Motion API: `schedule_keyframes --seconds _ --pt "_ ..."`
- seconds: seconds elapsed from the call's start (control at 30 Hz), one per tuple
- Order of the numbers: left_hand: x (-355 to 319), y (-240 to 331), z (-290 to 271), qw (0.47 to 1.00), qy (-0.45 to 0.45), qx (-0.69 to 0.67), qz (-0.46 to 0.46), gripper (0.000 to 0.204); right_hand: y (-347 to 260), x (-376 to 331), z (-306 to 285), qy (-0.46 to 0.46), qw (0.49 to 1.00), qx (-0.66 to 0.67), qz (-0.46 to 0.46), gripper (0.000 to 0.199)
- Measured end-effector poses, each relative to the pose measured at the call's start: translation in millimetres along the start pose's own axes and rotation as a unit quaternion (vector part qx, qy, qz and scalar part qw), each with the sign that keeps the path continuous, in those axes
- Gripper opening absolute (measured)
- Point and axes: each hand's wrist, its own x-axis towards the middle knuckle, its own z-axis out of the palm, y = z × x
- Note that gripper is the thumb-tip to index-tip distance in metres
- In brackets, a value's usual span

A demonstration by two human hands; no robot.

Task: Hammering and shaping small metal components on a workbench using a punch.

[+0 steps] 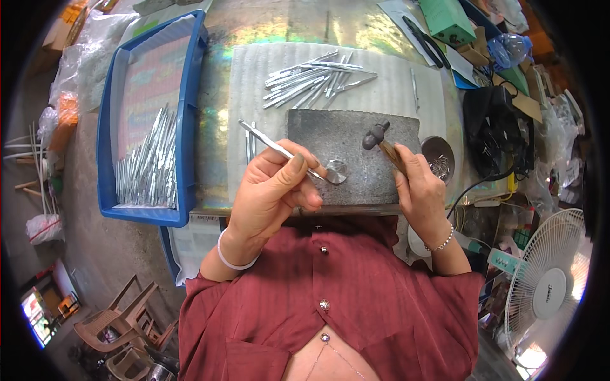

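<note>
My left hand point(270, 184) pinches a slim silvery metal rod point(267, 142) that slants from upper left down toward the block. Its lower end meets or lies just over a small round shiny metal piece point(337, 171) on a dark grey stone-like block point(330, 130); whether they touch I cannot tell. In my right hand point(420, 190) is a small hammer, its wooden handle gripped and its dark head point(375, 135) raised over the block's right part. A heap of similar silvery rods point(318, 79) lies beyond the block on a white foam sheet point(248, 70).
At left a blue tray point(190, 120) holds many upright-leaning rods point(149, 168). Right of the block sits a bowl of small pins point(440, 166). Black pliers-like handles point(424, 41), a green box point(448, 22), a plastic bottle point(508, 49) and a fan point(549, 292) stand at right.
</note>
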Motion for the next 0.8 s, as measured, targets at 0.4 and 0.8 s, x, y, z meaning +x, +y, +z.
schedule_keyframes --seconds 0.4,0.8 --pt "-4 3 9 0.981 0.053 0.186 0.025 0.022 45 52 -14 0.009 0.997 0.052 0.050 0.028" --pt "-26 5 12 0.919 0.067 0.361 0.141 0.016 163 152 26 -0.030 0.971 -0.124 0.201 0.027"
